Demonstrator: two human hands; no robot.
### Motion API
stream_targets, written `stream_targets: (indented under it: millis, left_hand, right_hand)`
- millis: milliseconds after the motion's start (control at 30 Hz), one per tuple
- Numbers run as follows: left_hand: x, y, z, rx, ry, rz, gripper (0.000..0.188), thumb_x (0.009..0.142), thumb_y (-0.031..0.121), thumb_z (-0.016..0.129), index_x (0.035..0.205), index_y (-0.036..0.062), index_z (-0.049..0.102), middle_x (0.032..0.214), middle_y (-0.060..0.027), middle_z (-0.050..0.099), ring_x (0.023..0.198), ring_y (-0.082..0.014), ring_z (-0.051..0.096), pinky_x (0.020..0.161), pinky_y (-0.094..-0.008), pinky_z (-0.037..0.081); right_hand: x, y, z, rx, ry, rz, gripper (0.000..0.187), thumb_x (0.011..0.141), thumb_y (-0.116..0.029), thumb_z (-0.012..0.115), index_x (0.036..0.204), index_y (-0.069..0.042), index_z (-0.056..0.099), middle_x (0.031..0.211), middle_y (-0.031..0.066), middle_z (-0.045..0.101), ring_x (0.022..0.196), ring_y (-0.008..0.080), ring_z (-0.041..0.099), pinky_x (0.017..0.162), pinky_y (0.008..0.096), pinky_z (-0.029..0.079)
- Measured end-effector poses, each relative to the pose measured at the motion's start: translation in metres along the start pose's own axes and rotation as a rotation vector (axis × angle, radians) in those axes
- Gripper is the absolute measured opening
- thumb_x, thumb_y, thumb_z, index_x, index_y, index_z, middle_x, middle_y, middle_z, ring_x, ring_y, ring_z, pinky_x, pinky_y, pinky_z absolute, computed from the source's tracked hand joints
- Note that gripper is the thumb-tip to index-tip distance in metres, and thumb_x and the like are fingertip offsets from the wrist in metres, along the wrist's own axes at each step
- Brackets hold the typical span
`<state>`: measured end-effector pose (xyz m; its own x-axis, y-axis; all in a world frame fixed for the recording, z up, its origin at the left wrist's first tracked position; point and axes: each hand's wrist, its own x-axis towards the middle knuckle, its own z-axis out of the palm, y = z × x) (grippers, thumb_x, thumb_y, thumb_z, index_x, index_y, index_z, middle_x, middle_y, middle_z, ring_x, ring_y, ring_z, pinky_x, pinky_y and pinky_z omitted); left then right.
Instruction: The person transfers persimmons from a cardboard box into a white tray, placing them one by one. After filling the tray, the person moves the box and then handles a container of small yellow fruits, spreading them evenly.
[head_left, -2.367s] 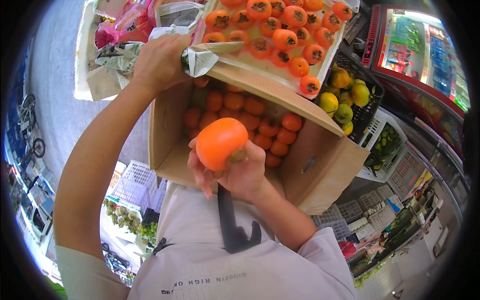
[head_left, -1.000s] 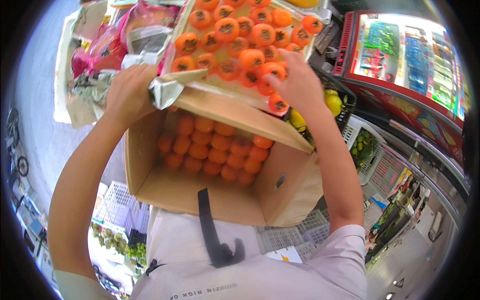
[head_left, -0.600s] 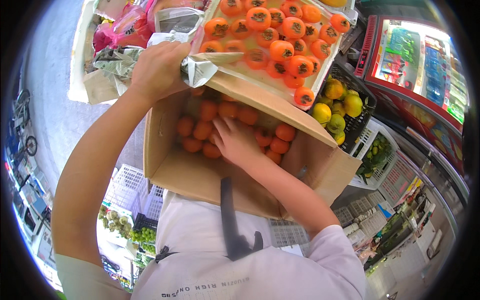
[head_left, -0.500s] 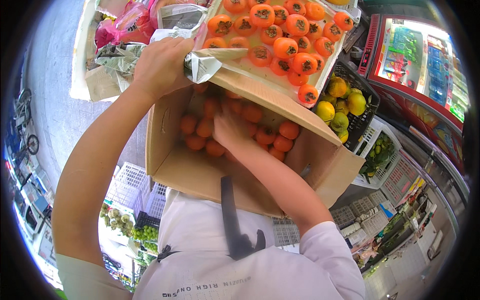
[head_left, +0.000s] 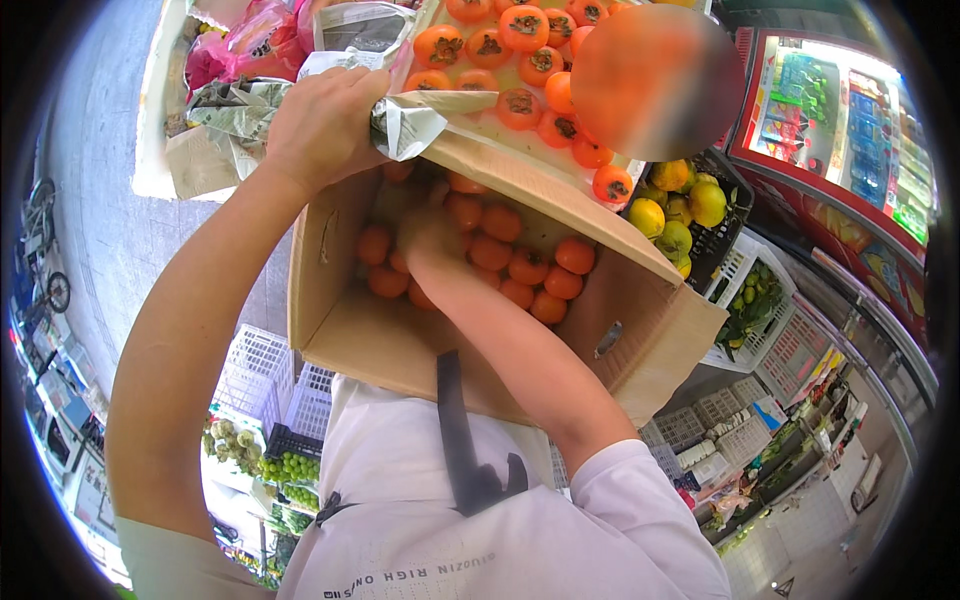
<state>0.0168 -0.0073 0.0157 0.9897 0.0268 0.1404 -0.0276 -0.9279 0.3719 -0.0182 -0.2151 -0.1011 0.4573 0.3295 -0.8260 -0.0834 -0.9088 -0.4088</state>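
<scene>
A tilted cardboard box [head_left: 400,352] leans against my body, its opening facing me and several orange persimmons [head_left: 490,252] lying inside. My left hand [head_left: 328,122] is closed over the box's far left edge, beside a folded piece of newspaper [head_left: 408,128]. Deep in the box, my right hand [head_left: 428,232] reaches among the persimmons on the left side. Its fingers are shadowed and mostly hidden, so whether they hold a fruit does not show. Just beyond the box, a white tray [head_left: 465,120] carries more persimmons, stem ends up.
A blurred round patch [head_left: 655,82] covers the tray's right side. Right of it stand a black crate [head_left: 738,185] of yellow-green fruit, a white crate [head_left: 775,345] with green leafy produce and a lit drinks fridge [head_left: 745,140]. A foam box [head_left: 150,150] with pink plastic bags sits far left.
My right hand has shifted slightly left and deeper among the persimmons. A blurred patch now covers part of the tray. My left hand keeps its hold on the box edge.
</scene>
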Motion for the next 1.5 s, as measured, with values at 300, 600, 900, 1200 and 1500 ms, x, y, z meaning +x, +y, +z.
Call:
stream_targets:
  millis: [300,600,900,1200,1500]
  left_hand:
    - [0.000,-0.001,-0.001,-0.012,-0.032,-0.025,0.060,0.063,0.037,0.100,0.107,0.0103,0.070,0.094,-0.0097,0.073,0.093,-0.0352,0.072,0.081,-0.0482,0.058]
    - [0.002,0.002,-0.007,-0.044,-0.060,-0.036,0.060,0.065,0.046,0.100,0.098,0.0082,0.066,0.090,-0.0130,0.071,0.089,-0.0394,0.071,0.076,-0.0508,0.056]
    - [-0.002,-0.001,0.003,0.028,-0.090,-0.076,0.056,0.067,0.046,0.096,0.095,0.0097,0.063,0.088,-0.0104,0.066,0.091,-0.0365,0.069,0.079,-0.0509,0.052]
    - [0.004,0.000,0.002,0.030,-0.065,-0.029,0.071,0.062,0.060,0.098,0.092,0.0073,0.061,0.085,-0.0097,0.063,0.086,-0.0344,0.066,0.076,-0.0481,0.051]
    - [0.001,0.002,-0.006,0.027,-0.065,-0.051,0.058,0.067,0.048,0.096,0.091,0.0082,0.060,0.087,-0.0103,0.064,0.087,-0.0358,0.067,0.076,-0.0495,0.052]
  right_hand:
    - [-0.096,0.045,-0.036,0.363,0.145,-0.502,0.070,0.097,-0.009,0.081,0.157,-0.007,0.043,0.145,0.0161,0.056,0.121,0.0317,0.069,0.106,0.0368,0.060]
    - [-0.180,0.000,-0.124,1.374,-0.502,-0.426,0.097,0.082,0.010,0.088,0.163,-0.015,0.041,0.170,0.0105,0.043,0.140,0.0273,0.061,0.112,0.0430,0.058]
    - [-0.175,-0.008,-0.179,1.118,-0.149,-0.564,0.088,0.079,0.000,0.095,0.149,-0.012,0.044,0.134,0.0117,0.064,0.101,0.0200,0.068,0.089,0.0365,0.059]
    - [0.019,0.086,-0.354,-0.327,0.827,-0.418,0.085,0.083,-0.024,0.093,0.152,-0.005,0.046,0.147,0.0252,0.057,0.134,0.0460,0.060,0.112,0.0505,0.054]
    - [0.057,0.094,-0.352,-0.574,0.594,-0.472,0.080,0.086,-0.012,0.086,0.159,-0.011,0.052,0.156,0.0185,0.054,0.147,0.0393,0.053,0.121,0.0477,0.049]
